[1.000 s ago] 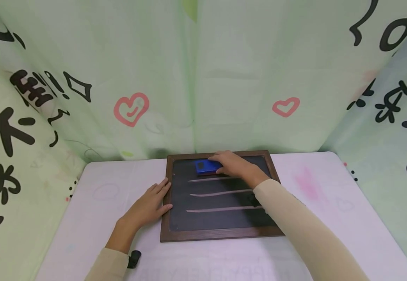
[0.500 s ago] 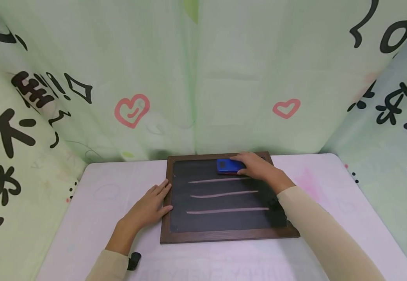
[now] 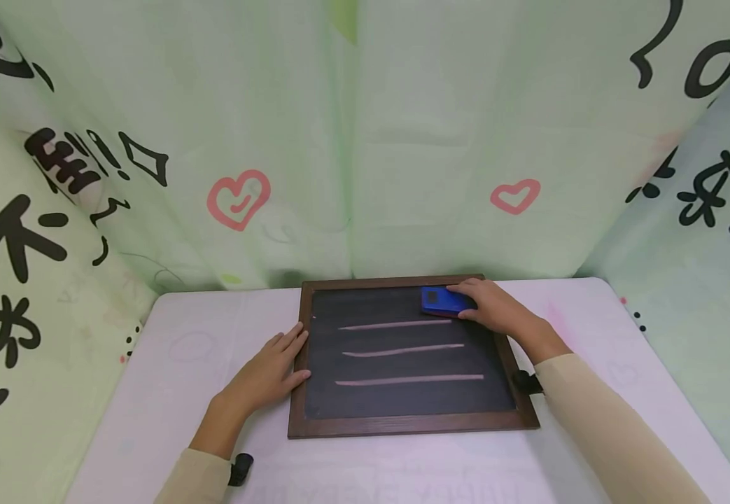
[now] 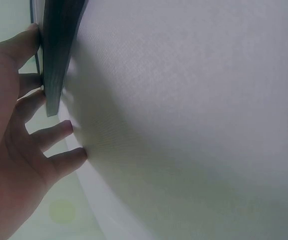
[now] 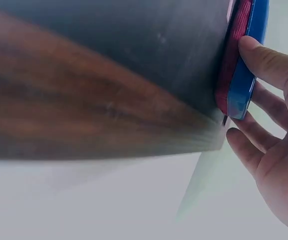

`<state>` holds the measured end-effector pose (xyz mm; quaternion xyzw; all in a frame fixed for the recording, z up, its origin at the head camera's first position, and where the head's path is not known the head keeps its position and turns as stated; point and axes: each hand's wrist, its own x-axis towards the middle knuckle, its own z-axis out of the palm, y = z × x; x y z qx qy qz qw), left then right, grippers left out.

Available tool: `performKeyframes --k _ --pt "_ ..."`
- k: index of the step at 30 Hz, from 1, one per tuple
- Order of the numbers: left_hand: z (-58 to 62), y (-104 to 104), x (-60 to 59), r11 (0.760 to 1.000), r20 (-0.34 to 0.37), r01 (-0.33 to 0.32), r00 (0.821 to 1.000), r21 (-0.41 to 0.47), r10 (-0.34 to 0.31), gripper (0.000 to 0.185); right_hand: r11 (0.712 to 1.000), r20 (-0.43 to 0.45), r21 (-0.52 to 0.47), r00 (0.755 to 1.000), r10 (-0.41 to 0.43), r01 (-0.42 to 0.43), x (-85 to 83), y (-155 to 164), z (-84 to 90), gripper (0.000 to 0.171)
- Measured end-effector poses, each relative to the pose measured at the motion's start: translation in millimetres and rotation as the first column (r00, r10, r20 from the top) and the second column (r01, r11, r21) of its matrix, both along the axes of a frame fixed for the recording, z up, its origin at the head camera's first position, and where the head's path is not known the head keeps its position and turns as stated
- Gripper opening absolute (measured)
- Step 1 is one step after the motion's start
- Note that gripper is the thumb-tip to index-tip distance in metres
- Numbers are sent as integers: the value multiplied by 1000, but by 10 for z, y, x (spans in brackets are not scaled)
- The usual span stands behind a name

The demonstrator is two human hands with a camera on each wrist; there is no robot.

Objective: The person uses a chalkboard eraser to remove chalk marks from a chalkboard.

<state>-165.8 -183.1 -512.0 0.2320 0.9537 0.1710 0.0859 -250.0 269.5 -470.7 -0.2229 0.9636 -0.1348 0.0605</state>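
Note:
A small blackboard [image 3: 402, 367] in a brown wooden frame lies on the table, with three pale pink chalk lines [image 3: 409, 380] across it. My right hand [image 3: 497, 306] grips a blue eraser [image 3: 443, 301] near the board's upper right corner, above the right end of the top line. In the right wrist view the eraser shows a dark red felt layer [image 5: 232, 60] against the board, thumb on one side. My left hand [image 3: 270, 367] rests at the board's left edge, fingers spread. The left wrist view shows its thumb and some fingertips touching the wooden frame [image 4: 59, 55].
A white table [image 3: 201, 336] with faint pink stains carries the board. Light green curtains [image 3: 402, 140] with black writing and pink hearts hang behind it and on both sides. A black strap piece sits at each wrist.
My right hand has slid the eraser rightward along the board's top, from near the middle to the upper right corner. The chalk lines' right ends have come into view. My left hand stays put.

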Motion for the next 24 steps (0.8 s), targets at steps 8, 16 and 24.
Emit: performKeyframes --k 8,16,24 --pt "-11 2 -3 1000 -3 -1 1000 0 1 74 1000 -1 15 1000 -4 4 44 92 16 57" --pt "-27 3 -13 1000 4 -6 1000 0 6 75 1000 15 15 1000 -17 17 73 113 14 57" --pt "-31 -8 -14 1000 4 -10 1000 -2 10 75 1000 9 -3 1000 10 -10 146 104 19 58"
